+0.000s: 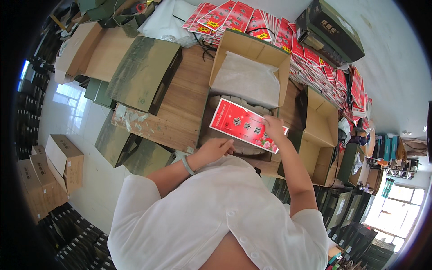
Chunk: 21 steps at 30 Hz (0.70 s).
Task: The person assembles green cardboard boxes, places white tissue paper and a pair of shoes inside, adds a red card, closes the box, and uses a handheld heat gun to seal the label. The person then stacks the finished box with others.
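My right hand (274,128) grips the right end of a flat red packet (243,124) with a pale border and flower prints. The packet lies tilted over an open shoe box (284,85), just above a shoe with a grey-brown treaded sole (231,100). White tissue paper (247,78) is folded back against the raised lid. My left hand (213,150), with a pale bracelet on its wrist, is by the near edge of the box. Its fingers are curled together, and whatever they pinch is hidden. Part of the shoe is covered by the packet.
Many red packets (310,67) are heaped behind the box along the wall. A closed green box (141,74) is on the table's left. An open box (319,123) stands at right, and a dark green box (330,29) sits at the back. Brown cartons (65,157) stand on the floor.
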### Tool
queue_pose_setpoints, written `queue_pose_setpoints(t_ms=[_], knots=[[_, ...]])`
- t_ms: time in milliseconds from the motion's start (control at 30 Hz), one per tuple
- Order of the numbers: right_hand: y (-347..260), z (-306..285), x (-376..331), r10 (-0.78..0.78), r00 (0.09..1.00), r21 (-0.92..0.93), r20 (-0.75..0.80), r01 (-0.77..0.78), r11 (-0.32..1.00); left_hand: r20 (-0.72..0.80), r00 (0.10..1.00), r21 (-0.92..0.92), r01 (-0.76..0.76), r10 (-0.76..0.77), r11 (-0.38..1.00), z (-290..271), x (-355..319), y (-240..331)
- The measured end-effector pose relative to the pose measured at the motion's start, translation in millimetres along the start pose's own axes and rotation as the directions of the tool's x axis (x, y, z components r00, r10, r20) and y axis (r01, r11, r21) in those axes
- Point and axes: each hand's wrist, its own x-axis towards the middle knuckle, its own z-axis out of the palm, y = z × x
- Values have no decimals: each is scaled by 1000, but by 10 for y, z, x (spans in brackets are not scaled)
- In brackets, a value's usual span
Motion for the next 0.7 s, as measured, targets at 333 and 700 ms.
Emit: queue_pose_setpoints(t_ms=[333, 700], knots=[[-5, 452, 381, -152, 874, -13, -462, 164, 986, -16, 879, 872, -221, 476, 438, 122, 645, -427], [446, -118, 2275, 378, 910, 129, -167, -360, 924, -103, 889, 893, -115, 446, 435, 450, 765, -298]])
